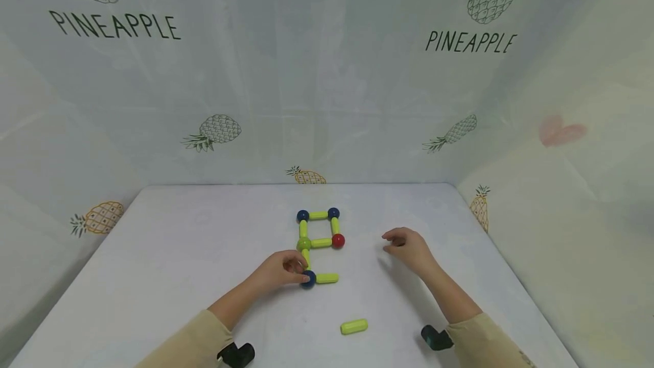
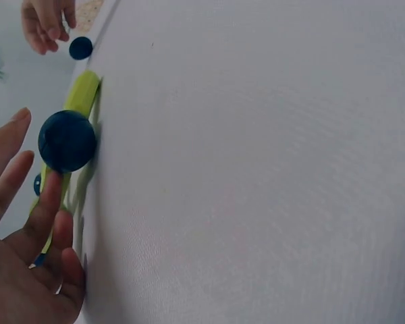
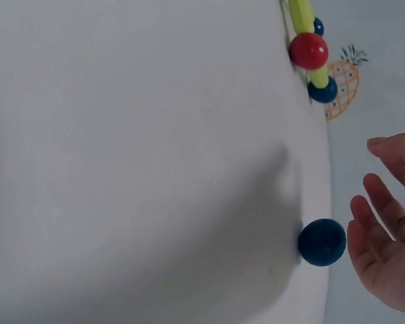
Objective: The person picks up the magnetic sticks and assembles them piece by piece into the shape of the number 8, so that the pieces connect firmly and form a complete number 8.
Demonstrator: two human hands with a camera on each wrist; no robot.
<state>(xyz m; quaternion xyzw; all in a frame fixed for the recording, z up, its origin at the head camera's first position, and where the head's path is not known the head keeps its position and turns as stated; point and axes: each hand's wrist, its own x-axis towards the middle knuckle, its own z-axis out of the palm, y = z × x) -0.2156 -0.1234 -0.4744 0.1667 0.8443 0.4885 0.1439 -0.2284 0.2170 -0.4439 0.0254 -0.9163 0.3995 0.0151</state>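
Observation:
Several yellow-green rods and balls form a joined figure on the table. Two blue balls, one of them the top-left ball (image 1: 303, 216), stand at its far end, with a green ball (image 1: 304, 243) and a red ball (image 1: 338, 241) nearer. My left hand (image 1: 283, 268) touches the nearest blue ball (image 2: 67, 141), its other digits loosely bent beside it. A rod (image 1: 327, 278) points right from that ball. My right hand (image 1: 409, 249) hovers at the right with relaxed fingers. Close by its fingers is another blue ball (image 3: 322, 241), hidden in the head view; contact is unclear.
A loose yellow-green rod (image 1: 354, 326) lies on the white table (image 1: 204, 243) toward the near edge. Behind the table hangs a pale pineapple-print cloth (image 1: 327, 72). Black wrist devices, including the right one (image 1: 436, 338), are by the sleeves.

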